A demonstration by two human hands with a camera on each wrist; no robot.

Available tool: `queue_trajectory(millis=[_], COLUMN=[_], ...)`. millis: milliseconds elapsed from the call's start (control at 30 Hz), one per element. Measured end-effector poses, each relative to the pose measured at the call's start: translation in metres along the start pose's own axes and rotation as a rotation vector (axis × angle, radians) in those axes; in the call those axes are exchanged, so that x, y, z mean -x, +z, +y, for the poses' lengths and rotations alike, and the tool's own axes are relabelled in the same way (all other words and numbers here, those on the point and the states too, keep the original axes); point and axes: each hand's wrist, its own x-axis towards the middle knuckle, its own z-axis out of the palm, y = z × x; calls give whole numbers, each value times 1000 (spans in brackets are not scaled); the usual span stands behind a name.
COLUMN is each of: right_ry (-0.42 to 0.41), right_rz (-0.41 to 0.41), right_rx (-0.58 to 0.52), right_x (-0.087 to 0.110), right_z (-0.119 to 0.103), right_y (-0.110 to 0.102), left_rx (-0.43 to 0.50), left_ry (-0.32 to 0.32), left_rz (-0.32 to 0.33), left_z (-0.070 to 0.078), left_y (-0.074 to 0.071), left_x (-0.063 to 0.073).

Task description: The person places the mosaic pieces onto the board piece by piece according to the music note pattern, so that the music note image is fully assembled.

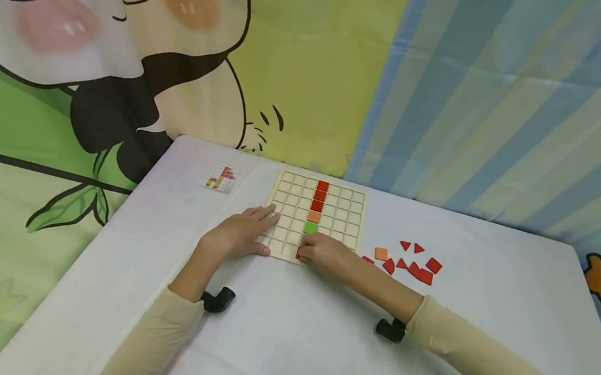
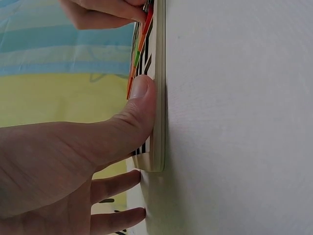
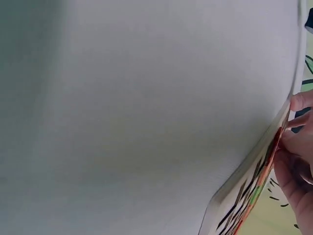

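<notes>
A wooden grid board (image 1: 280,249) lies on the table. One column carries red tiles (image 1: 320,196), an orange tile (image 1: 313,216) and a green tile (image 1: 310,228). My left hand (image 1: 237,233) rests at the board's left side with fingers spread; in the left wrist view its thumb (image 2: 139,98) lies on the near edge. My right hand (image 1: 328,256) pinches a red tile (image 1: 299,253) low in that same column, at the near row, its fingers covering much of the tile. The right wrist view shows those fingers (image 3: 288,181) curled at the board's face.
Right of the board lie several loose red pieces (image 1: 425,277), squares, triangles and rounded ones, with an orange square (image 1: 381,254) among them. A small pattern card (image 1: 221,178) with a coloured grid picture lies at the back left. A printed curtain (image 1: 313,66) hangs behind the table.
</notes>
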Motion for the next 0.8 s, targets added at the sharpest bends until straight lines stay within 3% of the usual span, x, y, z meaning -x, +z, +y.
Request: queue_trajectory(millis=[167,500,800], right_ry=[71,283,618], right_rz=[-8,38,-5], right_rx=[-16,-17,-11], right_x=[27,121,158], right_z=[-4,12,32], right_y=[-19,-33,-60], left_rx=[0,-6,-9], left_ry=[-13,-6,4], left_rz=[-11,-4,7], left_z=[0,1,1], left_y=[2,-2,-1], left_x=[-1,1,-1])
